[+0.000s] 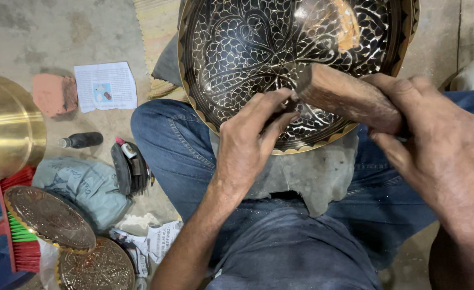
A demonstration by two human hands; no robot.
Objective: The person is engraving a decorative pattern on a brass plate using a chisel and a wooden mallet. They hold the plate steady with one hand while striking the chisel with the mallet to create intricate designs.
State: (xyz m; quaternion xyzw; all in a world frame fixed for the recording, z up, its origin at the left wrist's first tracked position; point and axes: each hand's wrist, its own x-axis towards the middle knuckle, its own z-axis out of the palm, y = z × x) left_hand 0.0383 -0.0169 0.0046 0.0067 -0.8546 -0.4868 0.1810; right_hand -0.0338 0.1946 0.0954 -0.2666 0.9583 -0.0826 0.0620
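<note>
The right hand point(441, 156) was closed round a brown wooden block-shaped mallet point(349, 96), its head held just over the work. The left hand point(247, 145) pinched a small dark tool, mostly hidden btwn thumb & fingers point(272, 110), w/ its tip pressed on a large round black-and-brass engraved plate w/ leaf patterns point(258, 48). The plate leaned tilted on the person's lap, lower rim resting on a grey cloth pad point(312, 177) over blue jeans point(172, 145).

On the concrete floor point(43, 32), toward the left edge: 2 round embossed brass plates point(51, 217), overlapping, near the bottom-left corner; a red-and-green brush point(24, 241) beside them; a plain brass bowl point(6, 126) at the left edge; a small black bottle point(81, 140) lying flat; a printed paper sheet point(105, 86) & a reddish brick piece point(54, 94) further up.
</note>
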